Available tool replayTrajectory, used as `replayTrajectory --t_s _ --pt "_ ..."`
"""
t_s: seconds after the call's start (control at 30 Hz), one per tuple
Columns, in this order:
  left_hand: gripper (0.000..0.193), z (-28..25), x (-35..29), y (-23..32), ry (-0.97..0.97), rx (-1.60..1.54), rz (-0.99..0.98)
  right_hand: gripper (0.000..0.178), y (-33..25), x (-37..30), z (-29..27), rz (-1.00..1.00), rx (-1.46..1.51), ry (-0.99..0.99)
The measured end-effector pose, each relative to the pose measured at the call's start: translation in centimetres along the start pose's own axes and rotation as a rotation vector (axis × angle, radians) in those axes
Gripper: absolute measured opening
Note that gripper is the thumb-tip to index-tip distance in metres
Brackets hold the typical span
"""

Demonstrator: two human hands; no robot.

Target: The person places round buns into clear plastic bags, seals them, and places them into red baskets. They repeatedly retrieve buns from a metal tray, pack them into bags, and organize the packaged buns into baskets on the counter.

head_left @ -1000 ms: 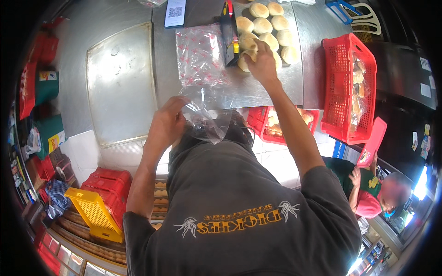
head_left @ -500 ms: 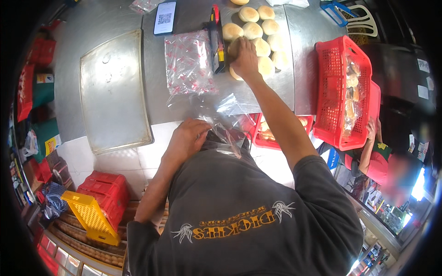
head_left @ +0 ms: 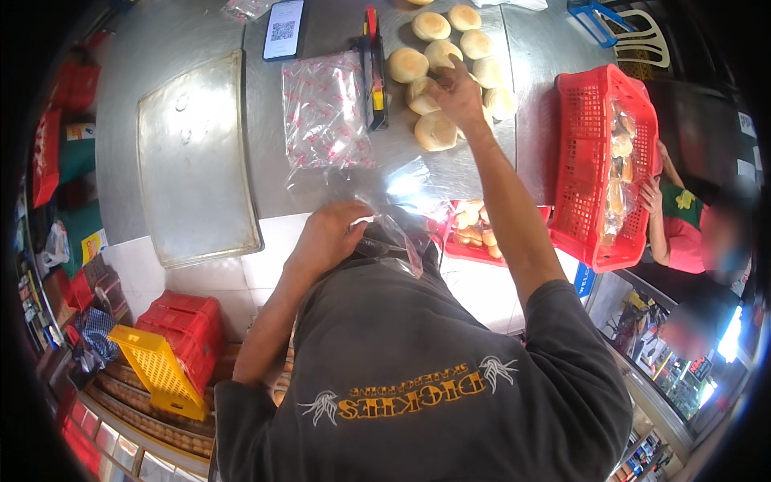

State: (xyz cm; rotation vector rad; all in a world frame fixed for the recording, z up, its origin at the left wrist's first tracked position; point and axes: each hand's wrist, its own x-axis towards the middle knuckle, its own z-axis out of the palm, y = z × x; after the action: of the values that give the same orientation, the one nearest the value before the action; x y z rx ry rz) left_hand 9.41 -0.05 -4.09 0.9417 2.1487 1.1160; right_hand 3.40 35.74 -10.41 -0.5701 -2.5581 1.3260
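My left hand [head_left: 331,237] is closed, with thumb and fingers pinching the edge of a clear plastic bag [head_left: 405,241] in front of my body at the table's edge. My right hand [head_left: 464,98] reaches over a group of round pale buns [head_left: 436,130] on the metal table [head_left: 534,136]. Its fingers are spread, touching the buns around it; the palm hides what lies under it. Left of the buns stands a narrow black box [head_left: 373,72] with red and yellow parts. Beside that lies a pack of clear bags [head_left: 328,112] with red print.
A metal tray [head_left: 197,161] overhangs the table's left front edge; a phone [head_left: 283,30] lies behind. At right, another person holds a red crate [head_left: 578,153] of packaged bread. A red crate of buns [head_left: 478,233] sits below the table edge. Red and yellow crates [head_left: 161,373] stand lower left.
My right hand has moved right across the buns, uncovering a bun at left, and some buns have shifted. My left hand stays on the bag. The person at right has shifted beside the crate.
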Motion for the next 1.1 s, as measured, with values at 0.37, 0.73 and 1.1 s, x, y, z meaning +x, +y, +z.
replayTrajectory --t_s 0.37,0.73,1.1 --pt "0.021 -1.0 -0.2 1.4 -0.02 0.007 -0.126 0.094 -2.1 0.7 0.0 0.17 -0.166 -0.275" --pt "0.021 -0.1 -1.0 -0.4 0.038 0.043 -0.103 0.083 -4.8 -4.6 0.8 -0.013 -0.505 -0.127" --pt "0.023 0.1 -0.2 -1.0 0.092 0.01 -0.03 0.081 -2.4 -11.9 2.6 -0.009 -0.568 -0.069"
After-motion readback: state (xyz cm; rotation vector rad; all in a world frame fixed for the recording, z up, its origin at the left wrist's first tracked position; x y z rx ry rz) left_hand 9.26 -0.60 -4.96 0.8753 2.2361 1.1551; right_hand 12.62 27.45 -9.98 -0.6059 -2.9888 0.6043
